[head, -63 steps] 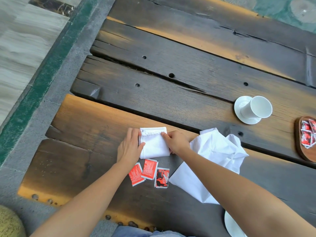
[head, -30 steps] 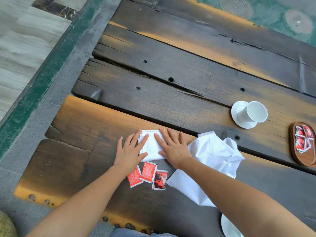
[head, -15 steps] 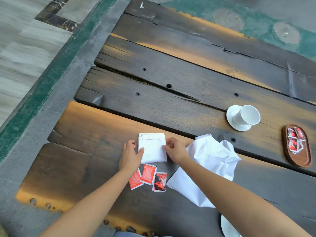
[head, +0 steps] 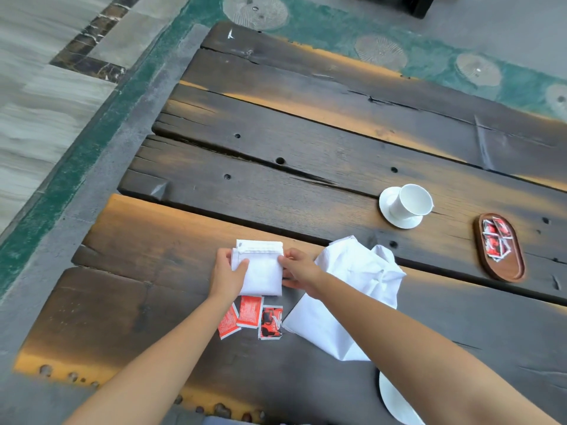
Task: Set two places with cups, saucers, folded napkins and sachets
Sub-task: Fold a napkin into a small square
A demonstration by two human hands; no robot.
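Observation:
A folded white napkin [head: 264, 268] lies on the dark wooden table [head: 306, 185]. My left hand [head: 225, 276] pinches its left edge and my right hand [head: 299, 271] pinches its right edge. Three red sachets [head: 250, 317] lie just below the napkin. A second white napkin [head: 356, 289], unfolded and rumpled, lies to the right under my right forearm. Farther back on the right, a white cup [head: 412, 200] stands on a saucer [head: 388, 214]. Another white saucer [head: 391, 400] shows at the bottom edge, partly hidden by my right arm.
An oval wooden tray [head: 507, 268] with several red sachets sits at the far right. The table's left edge drops to a grey and green tiled floor [head: 76, 148]. Gaps and holes run along the planks.
Both hands pressed flat on the folded napkin, then drew back to its sides and now grip its edges. The camera view tilted up, showing more of the far table.

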